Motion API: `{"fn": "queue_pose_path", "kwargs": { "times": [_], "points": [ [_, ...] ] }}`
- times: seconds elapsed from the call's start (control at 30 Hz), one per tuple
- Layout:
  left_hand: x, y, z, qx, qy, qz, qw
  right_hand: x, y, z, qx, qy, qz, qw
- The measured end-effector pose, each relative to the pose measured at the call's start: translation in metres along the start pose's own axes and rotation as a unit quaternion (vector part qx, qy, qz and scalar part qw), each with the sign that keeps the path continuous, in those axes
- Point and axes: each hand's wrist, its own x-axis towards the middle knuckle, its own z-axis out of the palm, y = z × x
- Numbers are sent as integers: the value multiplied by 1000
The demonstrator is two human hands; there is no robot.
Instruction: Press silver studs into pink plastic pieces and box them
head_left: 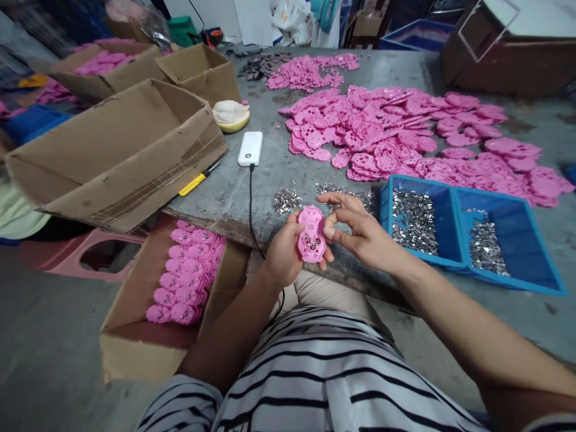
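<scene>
At the table, the left hand clamps the pink plastic piece, thumb along its left side; the right hand is at the piece's right edge, thumb and forefinger together, cannot tell whether pinching anything. Small metal parts rest in the piece's lower half, toward the body.

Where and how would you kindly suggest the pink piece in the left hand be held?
Probably by its long left edge, coming from the left, as the left hand does: the pink piece looks flat and narrow, and its upward face carries small metal parts best left uncovered.
</scene>
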Motion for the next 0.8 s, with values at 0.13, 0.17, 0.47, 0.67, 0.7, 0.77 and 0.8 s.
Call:
{"fn": "queue_pose_path", "kwargs": {
  "times": [0.13,0.17,0.47,0.67,0.7,0.77,0.8],
  "points": [
    [-1,2,3,12,5,6,1000,3,-1,-4,-4,-56,-10,998],
    [-1,2,3,14,4,8,1000,3,-1,-4,-1,-62,-7,998],
    [-1,1,6,32,-4,6,999,5,-2,-6,1,-69,14,998],
    [0,-1,7,39,-9,18,999,4,-2,-6,-19,-62,5,998],
    [0,-1,7,38,-5,20,999,3,-2,-5,-26,-60,2,998],
    [0,-2,7,38,1,24,999,3,-2,-6,-41,-54,-2,998],
    [1,-3,7,39,2,26,999,3,-3,-6,-48,-53,-4,997]
  ]
}}
